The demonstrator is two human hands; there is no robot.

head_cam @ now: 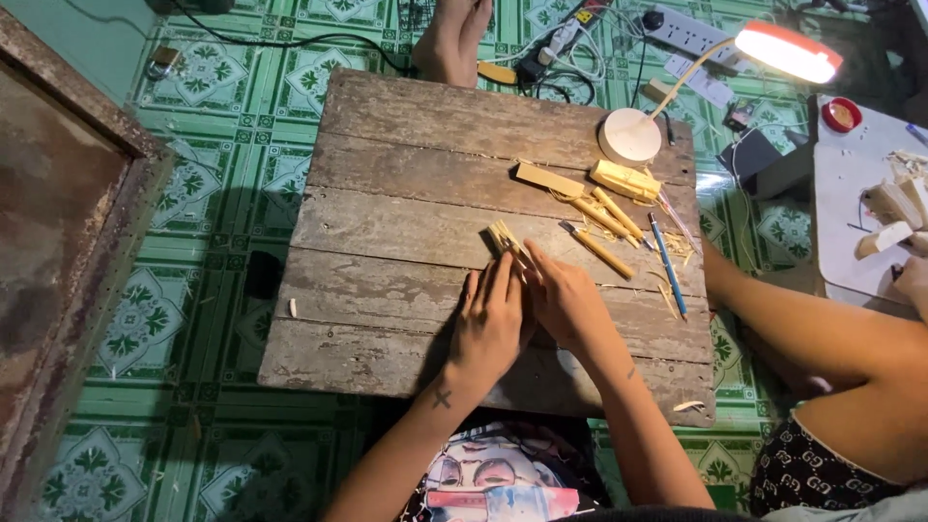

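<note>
My left hand (pixel 488 324) and my right hand (pixel 564 302) are pressed together over a rough wooden board (pixel 387 242) laid on the floor. Between them they hold a small bundle of thin pale bamboo strips (pixel 504 238), whose splayed end sticks out beyond my fingertips. The rest of the bundle is hidden under my fingers. Just right of my right hand lie a wooden-handled knife (pixel 599 251), several bamboo sticks (pixel 609 215), a flat wooden block (pixel 548 179) and a blue pen (pixel 667 263).
A white desk lamp (pixel 633 135) stands lit at the board's far right corner. Another person's arm (pixel 822 319) reaches in at the right, beside a white table (pixel 851 193). Someone's feet (pixel 452 39), cables and a power strip (pixel 686 29) lie beyond the board.
</note>
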